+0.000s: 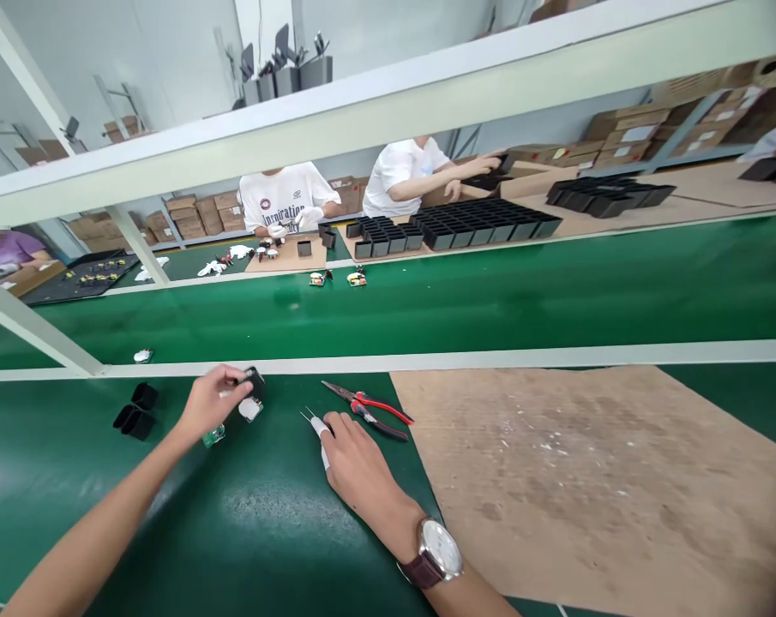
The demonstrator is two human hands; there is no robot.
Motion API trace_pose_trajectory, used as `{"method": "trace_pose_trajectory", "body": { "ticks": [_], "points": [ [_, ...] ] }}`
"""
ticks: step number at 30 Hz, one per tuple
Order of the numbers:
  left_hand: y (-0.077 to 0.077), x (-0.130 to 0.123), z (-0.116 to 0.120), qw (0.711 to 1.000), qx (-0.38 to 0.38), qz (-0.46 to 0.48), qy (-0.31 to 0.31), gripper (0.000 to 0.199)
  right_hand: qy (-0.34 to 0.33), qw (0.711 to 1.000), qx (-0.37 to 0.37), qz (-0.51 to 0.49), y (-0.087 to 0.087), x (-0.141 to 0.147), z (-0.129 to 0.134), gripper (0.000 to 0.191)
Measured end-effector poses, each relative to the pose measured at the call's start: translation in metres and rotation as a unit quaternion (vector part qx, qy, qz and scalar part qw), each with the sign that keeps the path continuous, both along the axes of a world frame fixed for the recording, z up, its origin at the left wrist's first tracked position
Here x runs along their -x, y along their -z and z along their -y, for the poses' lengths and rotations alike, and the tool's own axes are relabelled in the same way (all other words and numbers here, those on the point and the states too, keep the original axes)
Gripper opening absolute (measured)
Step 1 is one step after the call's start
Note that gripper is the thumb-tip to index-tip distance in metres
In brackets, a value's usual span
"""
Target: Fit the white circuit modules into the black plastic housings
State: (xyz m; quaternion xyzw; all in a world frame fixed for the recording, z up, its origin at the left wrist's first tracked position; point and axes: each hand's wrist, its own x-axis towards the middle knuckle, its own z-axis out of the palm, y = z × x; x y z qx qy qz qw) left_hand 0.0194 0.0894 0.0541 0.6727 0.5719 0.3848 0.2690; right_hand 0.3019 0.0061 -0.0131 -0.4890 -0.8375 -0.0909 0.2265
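My left hand (215, 401) pinches a small black part (254, 380) above the green work surface. Just below that part lies a white-topped circuit piece (250, 410). A green circuit board (213, 436) sits under the edge of my left hand. My right hand (355, 458), with a watch on its wrist, is closed around white-handled tweezers (319, 425) whose tips point up and left. Beyond my right hand, pliers with red and black handles (369, 408) lie on the surface. Several black cups (135, 413) stand to the left.
Brown cardboard (593, 480) covers the right side of the table. A pale rail (490, 358) separates it from a green belt (490, 300) carrying small circuit pieces (357, 278). Across it, rows of black boxes (484, 224) stand near people in white shirts. A shelf beam (388, 94) crosses overhead.
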Motion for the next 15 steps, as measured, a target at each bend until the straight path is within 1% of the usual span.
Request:
{"method": "trace_pose_trajectory", "body": {
  "ticks": [3, 5, 6, 8, 10, 13, 15],
  "points": [
    [-0.011, 0.025, -0.059, 0.993, -0.046, -0.075, -0.074, 0.030, 0.000, 1.000, -0.011, 0.008, 0.003, 0.000, -0.001, 0.029],
    [-0.011, 0.038, -0.083, 0.985, -0.053, -0.121, -0.109, 0.026, -0.002, 1.000, -0.021, 0.011, 0.005, -0.001, -0.001, 0.028],
    [-0.009, 0.043, -0.090, 0.982, -0.052, -0.142, -0.115, 0.024, -0.003, 1.000, -0.027, 0.010, 0.006, -0.001, -0.002, 0.028],
    [-0.004, 0.052, -0.093, 0.976, -0.049, -0.182, -0.109, 0.026, -0.005, 0.999, -0.037, 0.005, 0.007, -0.002, -0.002, 0.030],
    [-0.002, 0.063, -0.085, 0.969, -0.053, -0.218, -0.098, 0.034, -0.010, 0.999, -0.046, -0.004, 0.007, -0.003, -0.002, 0.031],
    [-0.011, 0.094, -0.065, 0.955, -0.060, -0.268, -0.110, 0.048, -0.026, 0.998, -0.061, -0.024, 0.005, -0.003, -0.001, 0.026],
    [-0.021, 0.121, -0.049, 0.945, -0.050, -0.294, -0.134, 0.051, -0.044, 0.996, -0.068, -0.043, 0.002, -0.001, 0.001, 0.024]
  ]
}}
